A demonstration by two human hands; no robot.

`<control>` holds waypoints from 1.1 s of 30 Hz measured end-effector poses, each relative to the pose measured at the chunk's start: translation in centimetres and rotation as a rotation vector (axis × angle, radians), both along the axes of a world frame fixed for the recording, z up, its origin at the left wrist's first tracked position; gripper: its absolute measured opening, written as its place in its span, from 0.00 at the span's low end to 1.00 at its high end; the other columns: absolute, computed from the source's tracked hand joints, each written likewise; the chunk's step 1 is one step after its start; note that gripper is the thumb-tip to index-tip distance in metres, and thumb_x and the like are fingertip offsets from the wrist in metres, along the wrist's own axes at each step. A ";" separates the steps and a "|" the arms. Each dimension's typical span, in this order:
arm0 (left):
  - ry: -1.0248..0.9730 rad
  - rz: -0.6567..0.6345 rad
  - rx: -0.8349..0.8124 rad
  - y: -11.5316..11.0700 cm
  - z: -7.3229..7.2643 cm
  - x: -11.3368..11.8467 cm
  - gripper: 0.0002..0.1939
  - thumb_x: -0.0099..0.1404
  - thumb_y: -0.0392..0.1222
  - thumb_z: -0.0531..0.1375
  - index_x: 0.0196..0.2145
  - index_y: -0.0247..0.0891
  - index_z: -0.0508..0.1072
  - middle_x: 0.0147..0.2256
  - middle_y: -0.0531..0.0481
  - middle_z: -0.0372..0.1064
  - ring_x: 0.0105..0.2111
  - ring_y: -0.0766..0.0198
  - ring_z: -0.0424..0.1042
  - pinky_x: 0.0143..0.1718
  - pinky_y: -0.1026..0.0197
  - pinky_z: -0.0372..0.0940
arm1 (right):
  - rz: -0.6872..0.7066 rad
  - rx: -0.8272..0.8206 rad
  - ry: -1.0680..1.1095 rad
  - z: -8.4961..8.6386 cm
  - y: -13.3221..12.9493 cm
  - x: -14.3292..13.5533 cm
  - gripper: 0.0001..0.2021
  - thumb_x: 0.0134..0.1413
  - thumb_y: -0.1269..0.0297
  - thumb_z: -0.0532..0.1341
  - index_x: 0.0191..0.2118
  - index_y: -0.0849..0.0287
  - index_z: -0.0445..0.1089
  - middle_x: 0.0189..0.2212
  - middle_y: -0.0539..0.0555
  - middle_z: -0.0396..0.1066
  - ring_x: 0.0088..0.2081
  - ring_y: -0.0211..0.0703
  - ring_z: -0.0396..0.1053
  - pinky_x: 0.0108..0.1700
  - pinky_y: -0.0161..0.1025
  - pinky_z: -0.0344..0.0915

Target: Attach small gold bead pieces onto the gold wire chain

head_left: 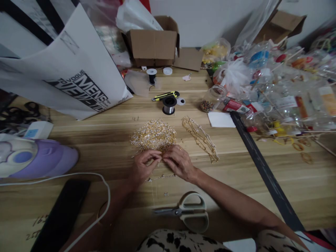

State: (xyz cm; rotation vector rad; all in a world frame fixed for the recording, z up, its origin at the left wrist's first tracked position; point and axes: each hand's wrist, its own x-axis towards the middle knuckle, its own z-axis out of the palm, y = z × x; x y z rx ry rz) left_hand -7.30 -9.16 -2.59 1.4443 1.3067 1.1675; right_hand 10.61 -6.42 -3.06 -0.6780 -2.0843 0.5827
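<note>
Spotted cloth [173, 241] over a person's lap fills the bottom edge. Just beyond it, scissors [194, 210] lie on a wood-grain table [225, 175], blades pointing left. At lower left is a black slab [63, 213], with a white cable [105, 185] curving past it.

A thin strand [169, 176] of chain lies crosswise just in front of the 2 hands. The left hand [145, 166] and right hand [181, 162] meet near the middle, fingertips almost touching. On each, thumb and index finger are drawn together at the tips in a fine pinch; anything between them is too small to make out. The fingertips are at the near edge of a tangled gold and silver pile [154, 134] of small jewellery parts, which lies directly beyond the hands. To the right of the pile, apart from it, several chains [201, 140] are laid out lengthwise at a slant.

At left sits a purple and white appliance [52, 157]. On the right, a dark strip [262, 164] runs diagonally up to a white card [222, 119]. Past the pile stand a wire spool [169, 105] and, just behind it, a yellow and black cutter [166, 96]. Right of these, a clear jar [214, 94] contains multicoloured beads.

Farther back are a large white bag [86, 70] at left, an open cardboard box [154, 45] and, at right, heaped clear plastic containers [288, 101].
</note>
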 end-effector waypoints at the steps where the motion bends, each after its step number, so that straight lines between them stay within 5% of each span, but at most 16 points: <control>1: 0.005 -0.001 0.007 0.0 0.0 0.0 0.08 0.54 0.35 0.63 0.35 0.37 0.75 0.28 0.50 0.76 0.29 0.65 0.76 0.35 0.65 0.72 | -0.002 0.005 -0.005 0.0 0.0 0.0 0.04 0.59 0.71 0.57 0.40 0.59 0.67 0.33 0.56 0.72 0.37 0.44 0.67 0.41 0.43 0.65; 21: 0.219 0.020 0.184 0.0 0.1 -0.4 0.07 0.58 0.34 0.60 0.35 0.37 0.75 0.30 0.50 0.76 0.29 0.66 0.75 0.34 0.66 0.70 | -0.022 -0.014 -0.056 0.0 -0.1 0.0 0.05 0.61 0.70 0.55 0.38 0.59 0.68 0.33 0.56 0.70 0.36 0.44 0.66 0.40 0.43 0.65; 29: 0.271 0.203 0.191 0.5 0.7 -1.9 0.06 0.60 0.37 0.60 0.36 0.38 0.74 0.32 0.51 0.74 0.33 0.66 0.74 0.37 0.64 0.69 | -0.060 -0.082 -0.004 -0.2 -0.1 0.1 0.04 0.60 0.71 0.54 0.37 0.58 0.66 0.32 0.56 0.69 0.35 0.44 0.65 0.38 0.42 0.64; 33: 0.462 0.114 0.198 1.1 1.3 -3.3 0.04 0.60 0.36 0.59 0.34 0.37 0.74 0.32 0.50 0.72 0.32 0.64 0.72 0.37 0.61 0.67 | -0.078 -0.124 0.033 -0.1 0.1 0.1 0.05 0.61 0.70 0.54 0.35 0.58 0.65 0.29 0.55 0.68 0.34 0.44 0.64 0.37 0.41 0.63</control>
